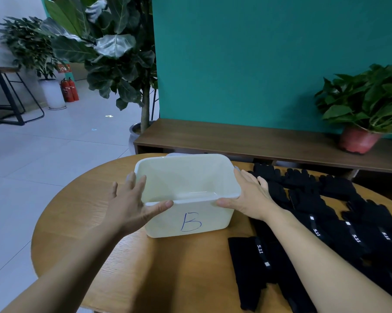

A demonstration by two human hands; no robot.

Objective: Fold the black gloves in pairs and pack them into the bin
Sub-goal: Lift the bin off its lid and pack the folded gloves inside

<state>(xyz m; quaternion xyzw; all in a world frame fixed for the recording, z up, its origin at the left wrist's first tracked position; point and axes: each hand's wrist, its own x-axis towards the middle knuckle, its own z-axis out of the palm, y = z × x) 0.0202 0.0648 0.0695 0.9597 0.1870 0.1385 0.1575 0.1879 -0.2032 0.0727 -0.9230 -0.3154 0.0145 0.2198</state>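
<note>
A round wooden worktop (179, 263) carries the white bin (213, 213). The left hand (131, 206) and right hand (251, 197), grips spread, lie flat against its sides. Black gloves (314, 199) lie just right of it. Behind are a bench (235, 136), a teal wall (258, 53), plants (371, 96) and a tiled floor (43, 154).

I see a round wooden table (168, 267) below me, and behind it a low dark bench (235, 136) against a teal wall (258, 53). A leafy plant in a reddish pot (358, 141) stands on the bench's right end. On the pale tiled floor (43, 154) to the left are a big-leafed tree (113, 44), two red fire extinguishers (69, 90) beside a white planter (54, 93), and a black stool (7, 86)
</note>
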